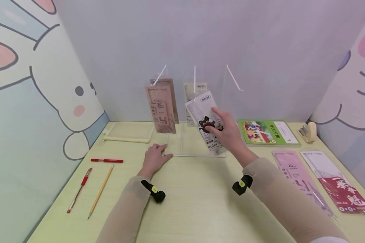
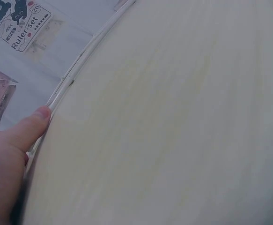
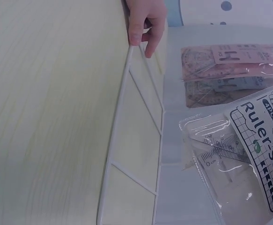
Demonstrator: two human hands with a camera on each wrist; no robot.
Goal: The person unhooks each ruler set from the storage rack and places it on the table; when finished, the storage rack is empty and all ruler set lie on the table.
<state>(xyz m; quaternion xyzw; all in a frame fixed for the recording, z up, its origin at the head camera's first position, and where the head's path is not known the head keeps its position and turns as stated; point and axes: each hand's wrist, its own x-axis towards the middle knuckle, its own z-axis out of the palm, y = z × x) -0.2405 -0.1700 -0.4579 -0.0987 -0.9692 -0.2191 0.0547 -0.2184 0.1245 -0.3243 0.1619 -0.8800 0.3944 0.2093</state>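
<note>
My right hand (image 1: 229, 133) grips a white ruler set pack (image 1: 199, 103) with a black cat print, thumb across its front. The pack tilts, its top by the tip of the middle hook (image 1: 195, 76); whether it hangs on that hook I cannot tell. Behind it, another ruler set pack (image 1: 190, 90) hangs on the middle prong. My left hand (image 1: 154, 158) pinches the front left corner of the white wire rack (image 1: 197, 156). In the right wrist view, thumb and fingers of the left hand (image 3: 148, 18) close on that corner. Pink ruler packs (image 1: 158, 96) hang on the left hook.
A red pen (image 1: 107, 160), a clear red-capped pen (image 1: 79, 190) and a pencil (image 1: 101, 191) lie left, below a cream mesh pouch (image 1: 127, 139). At right are a green book (image 1: 269, 133), a cream stapler-like object (image 1: 311, 132), a pink ruler pack (image 1: 298, 175) and a red-white pack (image 1: 337, 182).
</note>
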